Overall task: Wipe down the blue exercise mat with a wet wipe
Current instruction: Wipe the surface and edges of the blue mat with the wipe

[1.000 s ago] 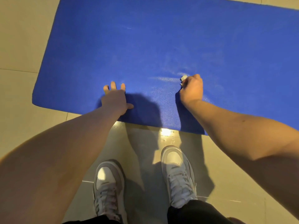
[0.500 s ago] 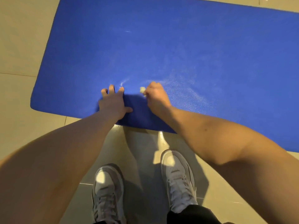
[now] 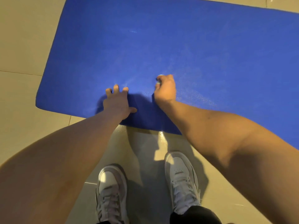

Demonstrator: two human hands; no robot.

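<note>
The blue exercise mat (image 3: 178, 46) lies flat on the tiled floor and fills the upper part of the view. My left hand (image 3: 117, 102) presses flat on the mat near its front edge, fingers spread. A short way to its right, my right hand (image 3: 165, 88) is curled round a small wet wipe (image 3: 159, 77) and holds it against the mat. Only a pale bit of the wipe shows at the fingertips. Faint damp streaks shine on the mat around both hands.
Beige floor tiles (image 3: 24, 46) surround the mat on the left and in front. My two white sneakers (image 3: 181, 180) stand on the floor just in front of the mat's near edge (image 3: 145, 126). The mat's left end (image 3: 38, 101) lies close to my left hand.
My right hand swept left with the wipe toward my left hand, then moved back a little to the right and away from me. My left hand stayed planted.
</note>
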